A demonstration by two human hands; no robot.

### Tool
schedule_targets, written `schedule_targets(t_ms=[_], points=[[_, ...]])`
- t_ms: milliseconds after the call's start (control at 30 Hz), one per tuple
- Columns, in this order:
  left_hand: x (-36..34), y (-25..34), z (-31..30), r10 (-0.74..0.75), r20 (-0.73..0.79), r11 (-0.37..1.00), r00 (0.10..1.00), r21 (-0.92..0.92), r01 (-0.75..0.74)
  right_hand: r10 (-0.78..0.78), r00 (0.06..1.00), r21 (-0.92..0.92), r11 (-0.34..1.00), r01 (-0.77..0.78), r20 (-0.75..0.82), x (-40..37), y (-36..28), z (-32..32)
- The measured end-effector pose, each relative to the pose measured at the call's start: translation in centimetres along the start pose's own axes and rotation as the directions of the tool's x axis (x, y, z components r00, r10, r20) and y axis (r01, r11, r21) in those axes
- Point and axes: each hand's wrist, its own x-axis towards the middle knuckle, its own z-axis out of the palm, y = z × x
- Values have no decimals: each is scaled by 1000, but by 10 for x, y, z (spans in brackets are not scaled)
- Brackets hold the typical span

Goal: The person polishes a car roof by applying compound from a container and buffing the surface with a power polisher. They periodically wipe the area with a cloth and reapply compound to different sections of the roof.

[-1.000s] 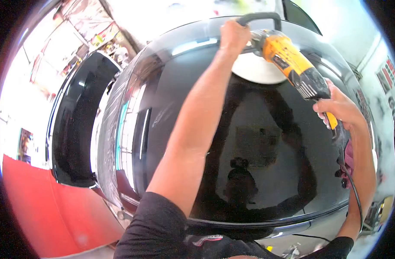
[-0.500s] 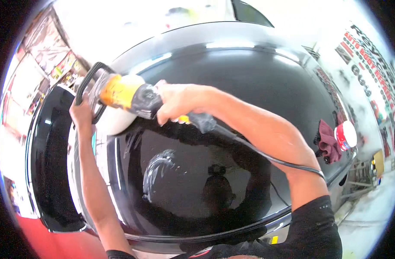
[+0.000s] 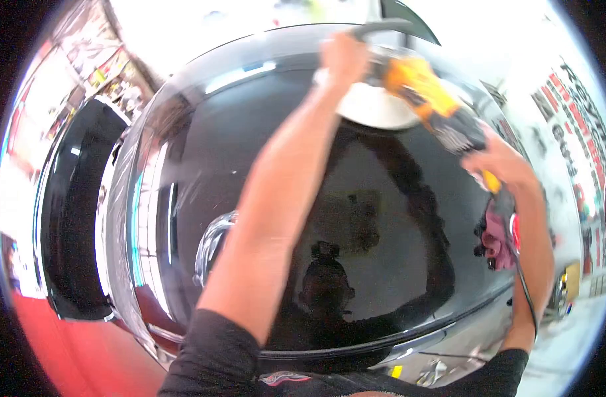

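Both my hands hold a yellow and black car polisher [image 3: 423,86] over a glossy black car panel [image 3: 362,198]. My left hand [image 3: 346,58] is wrapped round its black loop handle at the front. My right hand [image 3: 498,159] grips the rear of the body, where the cord leads off along my forearm. A round white polishing pad [image 3: 379,109] under the tool's head lies against the far part of the panel. White compound smears [image 3: 213,243] show on the panel's left side, partly behind my left arm.
A maroon cloth [image 3: 496,237] lies near the panel's right edge, with a red and white tub [image 3: 514,231] mostly hidden by my right arm. A separate black body panel [image 3: 74,212] stands at left. Red floor [image 3: 45,337] shows below it. A lettered wall [image 3: 574,112] rises at right.
The polisher has swept from the panel's left side to its far right, carried by both hands. The compound smears stay on the panel.
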Motion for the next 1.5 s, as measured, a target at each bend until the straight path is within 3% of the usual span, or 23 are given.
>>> schedule_targets(t_ms=[67, 100, 133, 200, 400, 500, 567, 600, 667, 700, 733, 767, 800, 833, 1000, 1100, 1133, 1200, 1267, 1300, 1367, 1400, 1500], points=[[-11, 56, 0, 8, 98, 1000, 995, -25, -5, 20, 973, -78, 996, -39, -232, -28, 17, -15], [-23, 74, 3, -119, 64, 936, 991, -326, 134, 45, 964, -87, 994, -70, -261, -36, 32, -26], [-35, 78, 6, -127, 33, 911, 991, -391, 129, 69, 954, -100, 990, -102, -292, -43, 42, -31], [-55, 92, -17, -210, 124, 844, 970, -477, 244, 85, 961, -66, 992, -106, -262, -56, 45, -42], [-72, 46, -67, -309, -1, 795, 951, -549, 258, 87, 966, -181, 974, -133, -245, -56, -9, -8], [-67, -17, -121, -372, -118, 802, 921, -540, 255, -3, 989, -256, 966, -36, -148, -9, -49, 32], [-64, -72, -151, -330, -309, 918, 892, -327, 226, -75, 995, -281, 958, 53, -70, 24, -80, 68], [-66, -98, -176, -375, -259, 883, 890, -393, 258, -83, 996, -345, 936, 73, -15, 34, -109, 100], [-56, -195, -173, -109, -544, 978, 832, 92, 188, -135, 986, -392, 905, 164, 100, 60, -152, 156], [-77, -195, -238, -356, -409, 918, 840, -324, 231, -177, 971, -376, 898, 227, 163, 77, -165, 179], [-86, -202, -279, -481, -346, 877, 806, -213, 431, -207, 945, -375, 880, 293, 252, 93, -178, 203], [-89, -240, -296, -329, -474, 942, 817, -110, 316, -234, 913, -365, 861, 355, 335, 107, -191, 227], [-94, -260, -319, -349, -495, 924, 796, -36, 382, -230, 879, -385, 832, 400, 417, 116, -207, 252], [-106, -292, -340, -317, -481, 929, 818, -332, 165, -228, 838, -398, 798, 453, 496, 123, -224, 275], [-146, -232, -402, -499, -412, 866, 762, -253, 431, -186, 787, -409, 771, 488, 588, 109, -245, 310], [-150, -199, -377, -534, -291, 826, 794, -381, 416, -168, 795, -392, 799, 456, 583, 96, -218, 269], [-145, -199, -361, -429, -231, 833, 873, -475, 283, -131, 816, -397, 823, 406, 563, 92, -204, 245], [-141, -153, -327, -334, -231, 898, 914, -372, 234, -149, 870, -358, 868, 343, 471, 62, -163, 201], [-145, -81, -308, -369, -25, 875, 929, -346, 338, -64, 951, -438, 877, 199, 303, 17, -132, 158], [-148, -69, -269, -248, -152, 805, 957, -582, 116, 42, 975, -459, 886, 65, 219, -2, -112, 131], [-154, -19, -234, -130, -208, 910, 969, -413, 33, 27, 998, -445, 896, 0, 55, -47, -67, 90], [-157, 0, -213, -111, -174, 877, 978, -481, 14, 39, 999, -417, 908, -40, -10, -68, -43, 69], [-164, 56, -161, -224, 60, 787, 973, -578, 217, 17, 998, -309, 950, -36, -62, -118, 13, 21]])
